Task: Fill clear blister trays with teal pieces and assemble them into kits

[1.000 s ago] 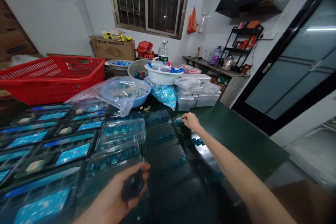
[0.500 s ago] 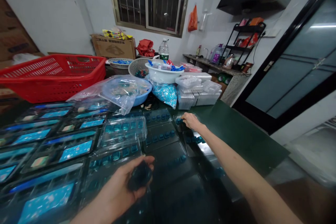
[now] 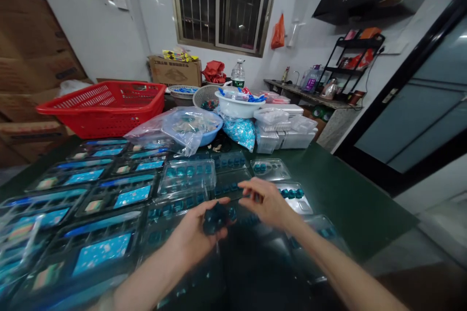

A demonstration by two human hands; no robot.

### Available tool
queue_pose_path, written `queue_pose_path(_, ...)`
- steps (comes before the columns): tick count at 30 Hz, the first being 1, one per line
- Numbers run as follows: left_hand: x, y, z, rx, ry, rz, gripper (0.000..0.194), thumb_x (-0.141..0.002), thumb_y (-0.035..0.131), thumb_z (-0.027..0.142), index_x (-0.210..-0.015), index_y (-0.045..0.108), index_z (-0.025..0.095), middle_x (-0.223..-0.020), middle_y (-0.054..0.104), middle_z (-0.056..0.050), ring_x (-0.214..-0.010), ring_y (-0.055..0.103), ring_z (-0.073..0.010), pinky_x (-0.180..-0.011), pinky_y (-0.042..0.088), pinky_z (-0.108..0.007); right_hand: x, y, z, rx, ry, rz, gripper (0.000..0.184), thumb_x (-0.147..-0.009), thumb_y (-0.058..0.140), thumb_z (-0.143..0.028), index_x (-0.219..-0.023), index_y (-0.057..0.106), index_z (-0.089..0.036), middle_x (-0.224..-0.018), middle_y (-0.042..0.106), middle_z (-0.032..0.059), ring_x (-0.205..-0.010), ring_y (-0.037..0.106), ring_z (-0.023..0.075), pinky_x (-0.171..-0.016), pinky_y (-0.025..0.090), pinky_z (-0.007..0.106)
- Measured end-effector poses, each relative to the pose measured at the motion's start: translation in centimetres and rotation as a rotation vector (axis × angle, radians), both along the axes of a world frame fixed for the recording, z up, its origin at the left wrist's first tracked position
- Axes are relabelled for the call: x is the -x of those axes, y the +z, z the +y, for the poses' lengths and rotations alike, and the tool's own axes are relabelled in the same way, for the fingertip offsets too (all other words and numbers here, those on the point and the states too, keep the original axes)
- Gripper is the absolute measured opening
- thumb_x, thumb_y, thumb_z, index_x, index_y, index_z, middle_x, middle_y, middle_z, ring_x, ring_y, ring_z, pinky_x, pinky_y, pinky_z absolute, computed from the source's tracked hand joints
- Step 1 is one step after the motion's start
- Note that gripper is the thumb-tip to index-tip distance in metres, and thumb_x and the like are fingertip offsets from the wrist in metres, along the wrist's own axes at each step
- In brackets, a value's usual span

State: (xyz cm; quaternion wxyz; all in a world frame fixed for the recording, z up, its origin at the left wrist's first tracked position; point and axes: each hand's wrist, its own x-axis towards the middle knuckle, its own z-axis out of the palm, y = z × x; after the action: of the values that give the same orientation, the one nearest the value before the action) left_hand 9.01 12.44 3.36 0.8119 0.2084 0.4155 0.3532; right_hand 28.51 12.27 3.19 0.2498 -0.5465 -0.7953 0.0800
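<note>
Left hand loaded, right hand free, bare strip along the right edge

From my remote seat, my left hand (image 3: 193, 235) is clamped on a clutch of dark teal pieces (image 3: 214, 218), low over the middle of the table. Exact count: cannot tell, dark and blurred. My right hand (image 3: 268, 204) hangs just beside it, fingers bent, tips apart, nothing visible between them. Narrow gap between the two hands; little sideways room there.

Far right tray (image 3: 279, 170): two teal cubes (image 3: 260, 167) at its left end, rest of it open, table showing past its right side. Lit tray (image 3: 306, 206) below it: row of cubes along its back edge, partly behind my right hand. Trays sit nearly edge to edge, tight lanes.

Left half is packed: filled trays (image 3: 97, 204) with blue patterned cards (image 3: 133, 196), rims close together. No real clearance on that side.

Back is walled off: red basket (image 3: 109, 119), blue basin (image 3: 215, 130) under clear plastic, blue patterned bag (image 3: 241, 132), stacked clear boxes (image 3: 297, 140).

Best open room: bare green tabletop (image 3: 350, 199) right of the trays, out to the slanting right edge. Door (image 3: 412, 121) stands beyond that edge, well apart from my hands.
</note>
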Motion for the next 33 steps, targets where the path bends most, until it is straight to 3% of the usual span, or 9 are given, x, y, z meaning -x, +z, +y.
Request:
queue_pose_path(2,-0.2,-0.2,0.2,-0.015,0.003,-0.019,0.019,-0.072,0.057,0.019,-0.089,0.062,0.011,-0.079,0.064,-0.008,-0.064,0.059,-0.0176,-0.047,0.044,-0.025,1.5,0.3,-2.0,0.013,0.109,0.176,0.031,-0.077,0.059,-0.031,-0.107,0.055,-0.026,-0.09,0.058,-0.0005,-0.073,0.054,0.0104,-0.066,0.041,0.021)
queue_pose_path(4,-0.4,-0.3,0.3,-0.026,0.004,-0.019,0.017,-0.073,0.056,0.018,-0.087,0.062,0.011,-0.078,0.063,-0.007,-0.06,0.057,-0.0155,-0.048,0.045,-0.026,2.3,0.3,-3.1,0.035,0.131,0.279,0.029,-0.076,0.061,-0.024,-0.104,0.058,-0.027,-0.088,0.058,-0.0005,-0.076,0.053,0.0114,-0.068,0.04,0.022)
queue_pose_path(9,-0.5,-0.5,-0.1,-0.068,-0.036,0.032,0.018,-0.071,0.058,0.021,-0.087,0.063,0.013,-0.078,0.063,-0.007,-0.065,0.059,-0.0175,-0.045,0.043,-0.024,2.1,-0.7,-3.3,0.093,0.02,0.517,0.022,-0.074,0.062,-0.024,-0.096,0.062,-0.022,-0.077,0.057,-0.0005,-0.068,0.052,0.0118,-0.061,0.041,0.022)
queue_pose_path(12,-0.5,-0.6,-0.6,-0.124,-0.09,0.094,0.017,-0.067,0.064,0.023,-0.081,0.062,0.015,-0.071,0.06,-0.003,-0.058,0.057,-0.0144,-0.037,0.032,-0.018,2.2,-1.4,-3.6,0.141,-0.052,0.683,0.023,-0.075,0.06,-0.026,-0.098,0.062,-0.021,-0.076,0.059,-0.0002,-0.066,0.054,0.0118,-0.059,0.043,0.022)
queue_pose_path(17,-0.6,-0.9,-1.5,-0.238,-0.133,0.159,0.02,-0.064,0.068,0.027,-0.078,0.06,0.015,-0.054,0.055,-0.001,-0.049,0.05,-0.0108,-0.034,0.022,-0.015,3.2,-2.1,-4.4,0.101,-0.083,0.699,0.028,-0.076,0.059,-0.026,-0.103,0.062,-0.02,-0.079,0.063,0.0006,-0.067,0.056,0.012,-0.061,0.045,0.022)
queue_pose_path(24,0.0,-0.8,-1.9,-0.396,-0.215,0.303,0.022,-0.068,0.064,0.034,-0.078,0.059,0.014,-0.052,0.05,0.002,-0.046,0.044,-0.0069,-0.035,0.017,-0.015,3.7,-2.1,-5.0,0.115,-0.08,0.639,0.025,-0.075,0.057,-0.022,-0.1,0.063,-0.021,-0.077,0.064,0.0003,-0.065,0.058,0.0124,-0.059,0.046,0.022)
queue_pose_path(26,0.1,-0.8,-2.0,-0.458,-0.234,0.369,0.022,-0.07,0.061,0.034,-0.076,0.059,0.014,-0.05,0.048,0.003,-0.042,0.039,-0.0058,-0.035,0.015,-0.017,3.7,-2.2,-5.1,0.193,-0.052,0.67,0.025,-0.076,0.056,-0.023,-0.099,0.063,-0.021,-0.073,0.063,0.0001,-0.061,0.058,0.0122,-0.056,0.046,0.022)
queue_pose_path(29,0.2,-0.6,-2.1,-0.588,-0.293,0.522,0.019,-0.073,0.056,0.031,-0.075,0.06,0.013,-0.046,0.046,0.004,-0.036,0.03,-0.0043,-0.035,0.015,-0.019,3.4,-2.2,-5.1,0.435,0.039,0.786,0.026,-0.077,0.054,-0.025,-0.101,0.062,-0.018,-0.069,0.062,0.0003,-0.058,0.058,0.0122,-0.051,0.046,0.022)
queue_pose_path(33,0.4,-0.2,-2.1,-0.858,-0.392,0.686,0.017,-0.073,0.049,0.023,-0.068,0.061,0.013,-0.047,0.049,0.003,-0.041,0.037,-0.0065,-0.04,0.025,-0.02,2.7,-2.1,-4.8,0.688,0.183,0.871,0.023,-0.076,0.053,-0.025,-0.093,0.063,-0.013,-0.067,0.062,0.0018,-0.058,0.06,0.0131,-0.049,0.046,0.022)
